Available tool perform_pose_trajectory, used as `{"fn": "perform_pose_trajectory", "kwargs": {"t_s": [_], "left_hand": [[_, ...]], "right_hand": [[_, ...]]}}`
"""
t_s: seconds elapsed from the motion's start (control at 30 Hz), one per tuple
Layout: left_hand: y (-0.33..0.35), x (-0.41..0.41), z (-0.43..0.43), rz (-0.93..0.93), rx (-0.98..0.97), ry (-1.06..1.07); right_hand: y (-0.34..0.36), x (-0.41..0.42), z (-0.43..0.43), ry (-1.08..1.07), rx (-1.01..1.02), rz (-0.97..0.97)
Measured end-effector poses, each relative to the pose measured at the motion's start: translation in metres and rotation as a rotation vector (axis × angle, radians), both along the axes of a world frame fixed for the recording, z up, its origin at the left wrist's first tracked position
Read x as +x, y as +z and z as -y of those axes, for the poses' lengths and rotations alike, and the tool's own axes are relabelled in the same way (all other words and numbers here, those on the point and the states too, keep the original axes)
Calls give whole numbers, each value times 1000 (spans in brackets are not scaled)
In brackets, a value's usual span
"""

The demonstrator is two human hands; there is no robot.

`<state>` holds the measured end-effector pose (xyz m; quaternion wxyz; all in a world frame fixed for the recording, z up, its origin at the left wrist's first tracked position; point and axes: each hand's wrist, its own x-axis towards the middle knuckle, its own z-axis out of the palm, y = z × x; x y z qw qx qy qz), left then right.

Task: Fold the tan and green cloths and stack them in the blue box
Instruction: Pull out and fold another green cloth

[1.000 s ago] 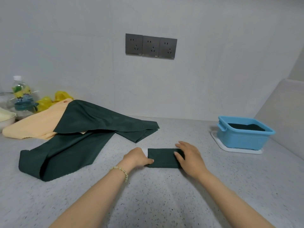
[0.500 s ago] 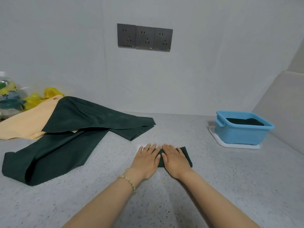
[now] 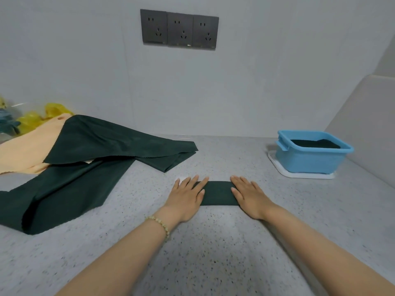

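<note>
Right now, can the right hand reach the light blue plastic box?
Probably yes: the right hand, flat on the small folded dark green cloth, has only bare speckled grey countertop between it and the light blue plastic box.

Soft even light, wide-angle edge distortion

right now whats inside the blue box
A dark green cloth lies flat inside the blue box, its top showing just below the rim. Whether anything sits beneath it cannot be seen, because the cloth and the box walls cover everything lower.
</note>
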<state>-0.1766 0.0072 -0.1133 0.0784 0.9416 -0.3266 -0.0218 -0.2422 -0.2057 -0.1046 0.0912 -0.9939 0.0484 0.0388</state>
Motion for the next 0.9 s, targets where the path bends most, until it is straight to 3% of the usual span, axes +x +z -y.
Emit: {"fn": "perform_pose_trajectory", "kwargs": {"t_s": [0.13,0.27,0.4,0.5,0.6,0.7,0.77,0.9], "left_hand": [[5,-2,2,21,63,32],[20,1,10,-27,71,107],[37,7,14,-134,-47,111],[34,6,13,-230,-187,95],[35,-1,13,-450,-420,44],[38,-5,14,-477,-503,71],[43,-4,14,-511,-664,159],[72,1,21,-1154,-1094,241]], "right_hand": [[10,0,-2,-42,134,5],[30,-6,-3,-347,630,239],[38,-14,-7,-569,886,168],[41,-13,-25,-575,1150,157],[43,-8,-49,-569,1461,108],[42,-3,-65,-543,1533,92],[48,-5,-65,-487,1546,90],[71,-13,-54,-274,1543,38]]}}
